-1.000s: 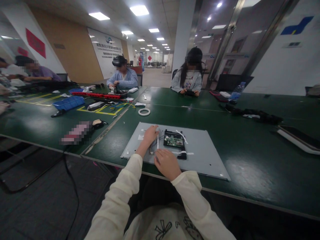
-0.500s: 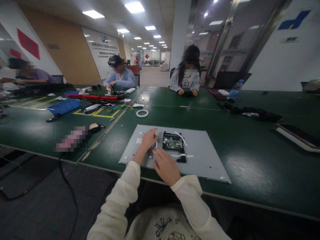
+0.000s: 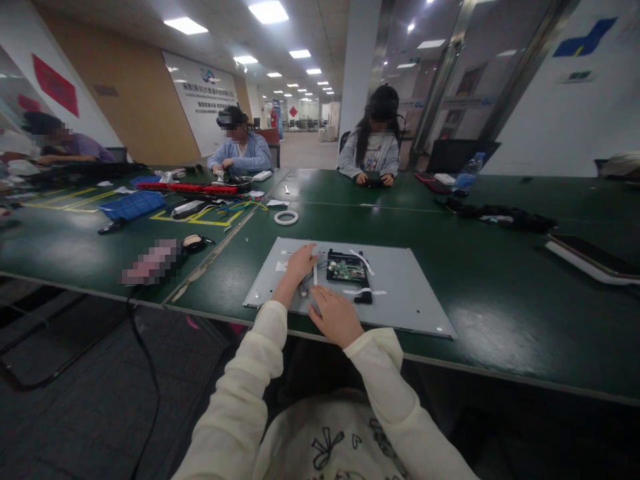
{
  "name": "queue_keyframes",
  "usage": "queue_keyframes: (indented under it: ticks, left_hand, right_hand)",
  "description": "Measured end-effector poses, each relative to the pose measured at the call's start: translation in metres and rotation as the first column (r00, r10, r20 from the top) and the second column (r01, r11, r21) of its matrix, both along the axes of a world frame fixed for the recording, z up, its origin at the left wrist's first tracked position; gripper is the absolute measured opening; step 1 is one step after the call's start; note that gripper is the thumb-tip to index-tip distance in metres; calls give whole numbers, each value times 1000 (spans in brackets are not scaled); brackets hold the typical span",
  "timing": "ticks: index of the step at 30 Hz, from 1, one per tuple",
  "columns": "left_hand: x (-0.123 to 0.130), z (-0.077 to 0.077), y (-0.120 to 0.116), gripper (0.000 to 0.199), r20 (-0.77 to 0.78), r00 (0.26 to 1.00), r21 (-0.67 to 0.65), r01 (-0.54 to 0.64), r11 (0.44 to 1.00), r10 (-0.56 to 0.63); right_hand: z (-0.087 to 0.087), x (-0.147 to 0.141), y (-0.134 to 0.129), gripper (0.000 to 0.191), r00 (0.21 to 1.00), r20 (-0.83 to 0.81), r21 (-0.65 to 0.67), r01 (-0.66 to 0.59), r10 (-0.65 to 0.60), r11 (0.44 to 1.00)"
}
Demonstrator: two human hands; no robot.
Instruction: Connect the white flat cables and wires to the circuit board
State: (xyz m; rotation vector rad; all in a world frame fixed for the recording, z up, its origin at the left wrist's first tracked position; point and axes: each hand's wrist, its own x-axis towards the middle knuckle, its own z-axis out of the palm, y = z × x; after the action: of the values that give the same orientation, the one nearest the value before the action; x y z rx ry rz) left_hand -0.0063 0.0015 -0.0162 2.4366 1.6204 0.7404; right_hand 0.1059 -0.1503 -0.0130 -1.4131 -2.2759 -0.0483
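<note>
A flat grey panel [image 3: 400, 293] lies on the table in front of me. Fixed on it is a black frame with a green circuit board [image 3: 349, 269], and white tape strips [image 3: 364, 291] cross the frame. Left of the board, another white tape strip [image 3: 315, 273] runs over grey cables [image 3: 305, 287]. My left hand [image 3: 301, 264] rests at the strip's far end, fingers stretched toward the board. At its near end my right hand [image 3: 336, 315] lies flat with fingers extended. Neither hand visibly grips anything; the undersides of the fingers are hidden.
A roll of white tape [image 3: 286, 217] lies beyond the panel, and a blue bin [image 3: 132, 205] stands to the left. A pink item [image 3: 153, 262] lies nearer. On the right are a dark-topped device [image 3: 595, 257], black cloth-like material [image 3: 515, 217] and a bottle [image 3: 469, 175]. Co-workers sit across the table.
The camera view has tilted slightly, so the table and panel sit higher in the picture. More of the tape strip shows between my hands, which have barely moved on the panel.
</note>
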Motion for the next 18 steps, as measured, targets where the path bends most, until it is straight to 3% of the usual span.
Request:
queue_keyframes:
  ticks: [10,18]
  left_hand:
    - [-2,12,-15,53,106,994,44,-41,998,36]
    - [-5,24,-26,51,292,938,142,-237,961,188]
  right_hand:
    - [4,0,-8,32,999,-15,44,-35,36,998]
    - [7,1,-11,58,999,34,42,-17,16,999]
